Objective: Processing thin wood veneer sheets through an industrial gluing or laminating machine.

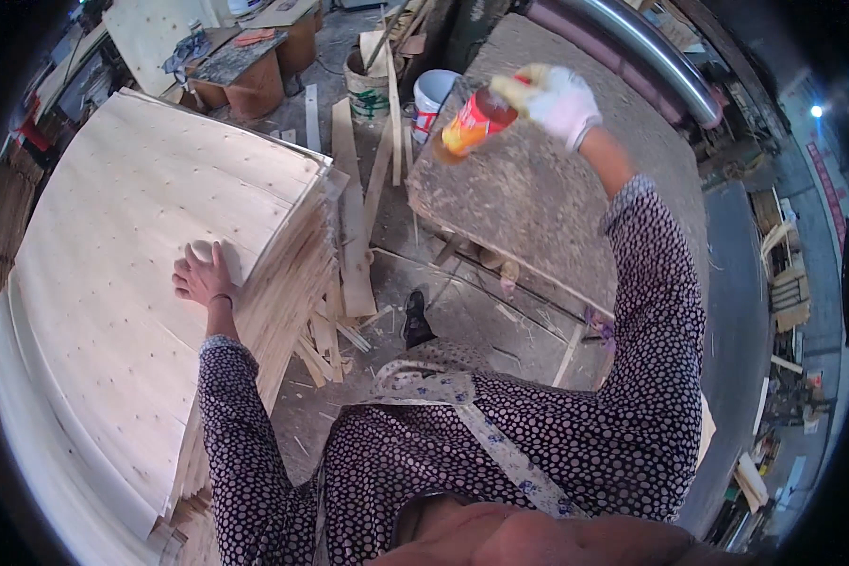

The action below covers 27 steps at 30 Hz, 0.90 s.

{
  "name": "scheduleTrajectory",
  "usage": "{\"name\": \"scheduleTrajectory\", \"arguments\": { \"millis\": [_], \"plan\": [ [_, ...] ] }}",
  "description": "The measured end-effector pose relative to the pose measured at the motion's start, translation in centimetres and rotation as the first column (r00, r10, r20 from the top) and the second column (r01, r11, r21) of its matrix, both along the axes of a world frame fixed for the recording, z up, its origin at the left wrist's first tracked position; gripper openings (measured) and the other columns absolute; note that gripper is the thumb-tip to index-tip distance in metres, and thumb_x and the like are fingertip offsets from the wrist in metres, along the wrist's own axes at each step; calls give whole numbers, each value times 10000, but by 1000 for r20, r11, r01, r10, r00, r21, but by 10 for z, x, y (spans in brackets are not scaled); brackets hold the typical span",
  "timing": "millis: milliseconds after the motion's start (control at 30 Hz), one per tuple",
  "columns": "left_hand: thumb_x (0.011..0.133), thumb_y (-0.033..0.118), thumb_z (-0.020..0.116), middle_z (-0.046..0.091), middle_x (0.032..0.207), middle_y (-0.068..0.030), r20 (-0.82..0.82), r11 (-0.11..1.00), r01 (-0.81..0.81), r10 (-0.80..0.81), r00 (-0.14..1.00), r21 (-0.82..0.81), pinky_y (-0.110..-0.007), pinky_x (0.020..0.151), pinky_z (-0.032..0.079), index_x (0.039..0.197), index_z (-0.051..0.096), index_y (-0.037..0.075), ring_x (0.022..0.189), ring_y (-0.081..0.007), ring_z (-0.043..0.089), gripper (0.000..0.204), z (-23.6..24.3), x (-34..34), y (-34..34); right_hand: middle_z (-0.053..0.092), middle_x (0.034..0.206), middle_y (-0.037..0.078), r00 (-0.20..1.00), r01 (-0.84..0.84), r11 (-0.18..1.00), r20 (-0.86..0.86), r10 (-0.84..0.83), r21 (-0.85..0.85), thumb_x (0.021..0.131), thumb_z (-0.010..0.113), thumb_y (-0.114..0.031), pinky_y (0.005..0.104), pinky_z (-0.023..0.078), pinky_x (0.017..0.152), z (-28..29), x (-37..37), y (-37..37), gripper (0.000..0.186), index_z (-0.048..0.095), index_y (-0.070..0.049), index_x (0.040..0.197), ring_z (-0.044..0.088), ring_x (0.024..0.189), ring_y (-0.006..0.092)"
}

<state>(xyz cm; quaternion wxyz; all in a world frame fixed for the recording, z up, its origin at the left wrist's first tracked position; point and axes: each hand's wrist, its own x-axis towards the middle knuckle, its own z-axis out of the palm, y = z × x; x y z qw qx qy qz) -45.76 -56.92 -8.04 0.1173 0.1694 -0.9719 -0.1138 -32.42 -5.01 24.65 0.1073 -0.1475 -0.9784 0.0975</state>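
My left hand [205, 274] is bare and rests on the top sheet of a tall stack of thin pale wood veneer [151, 208], its fingers spread near the stack's right edge. Up and to the right, my right hand [558, 102], in a white and yellowish work glove, is closed around one end of a drink bottle [479, 123]. That bottle has a red and orange label and tilts with its other end down to the left, over a worn brown board table [547, 189]. Motion blurs it slightly, and the glove hides its upper end.
Beyond the stack stand a white bucket [434, 94] and a bin [368, 87] with wood strips in it. Wood scraps [325, 344] litter the floor beside the stack. A shiny metal roller [660, 57] runs along the table's far right side.
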Motion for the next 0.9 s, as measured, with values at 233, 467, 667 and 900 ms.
{"name": "scheduleTrajectory", "arguments": {
  "millis": [233,467,667,900],
  "plan": [
    [855,681,554,390,1478,-127,13,970,167,-167,986,-177,-586,1115,198,1389,509,205,1371,-382,291,717,-15,83,-32,712,871,189,941,36,999,337,-29,-15,895,534,-581,427,544,768,-51,235,-53,535,725,-83,929,704,834,333],
    [852,735,495,374,1491,-142,187,943,173,-122,975,-286,-606,1094,210,1428,457,210,1364,-381,303,780,-20,77,5,704,937,205,818,286,958,530,-224,-36,885,537,-584,461,515,835,-186,382,-21,522,730,-107,973,673,916,383],
    [861,763,450,395,1498,-144,69,924,179,-166,984,-338,-571,1103,229,1455,427,217,1383,-361,318,807,-87,48,-18,700,962,235,656,378,925,698,-288,26,865,519,-619,463,521,835,-338,409,40,603,731,-63,962,678,936,390],
    [889,650,432,386,1527,-109,159,746,270,-219,963,-608,-515,1142,259,1493,385,295,1396,-334,352,702,-161,16,-46,705,1025,238,536,455,878,741,-405,150,848,537,-629,458,522,878,-551,412,168,638,734,-47,1019,681,987,397]
  ]
}}
